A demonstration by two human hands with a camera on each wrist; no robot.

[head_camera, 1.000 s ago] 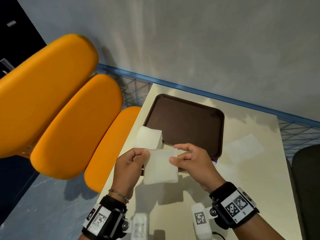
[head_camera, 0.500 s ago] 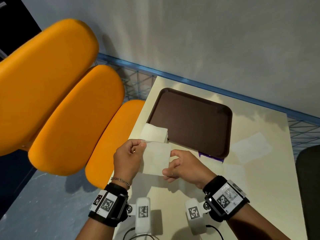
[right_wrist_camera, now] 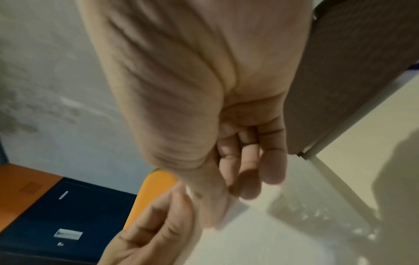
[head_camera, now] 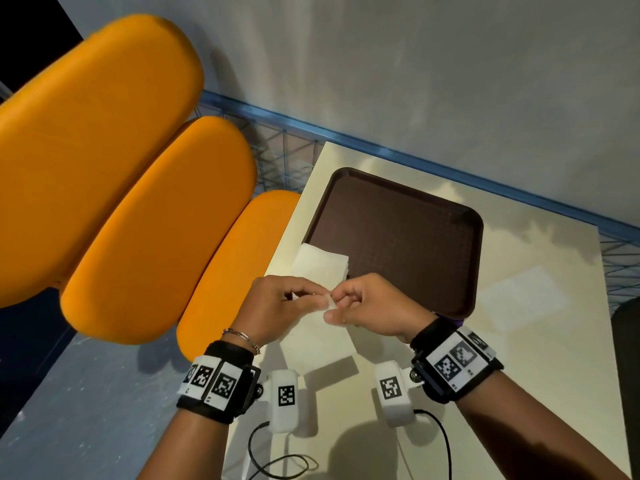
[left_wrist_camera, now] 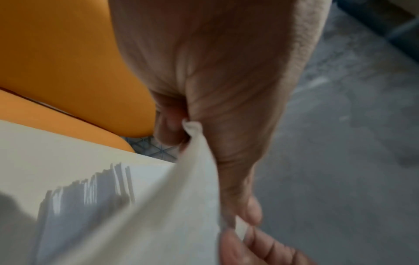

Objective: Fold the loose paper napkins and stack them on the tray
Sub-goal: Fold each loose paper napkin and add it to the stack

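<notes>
Pinching one napkin (head_camera: 320, 329) at its top corners, left hand (head_camera: 273, 308) and right hand (head_camera: 372, 306) meet mid-fold. Tray (head_camera: 398, 237) looks bare; a stack (head_camera: 320, 265) sits at its seven o'clock corner, loose sheets (head_camera: 523, 296) at four o'clock, so most remains.

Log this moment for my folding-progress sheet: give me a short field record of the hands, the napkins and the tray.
left hand: pinches the held napkin's top edge
right hand: pinches the same edge, fingertips beside the left hand's
held napkin: hanging above the table, being folded
napkin stack: on the table, at the tray's near-left corner
loose napkin: flat on the table, right of the tray
tray: brown, no napkins on it
table: cream top
</notes>
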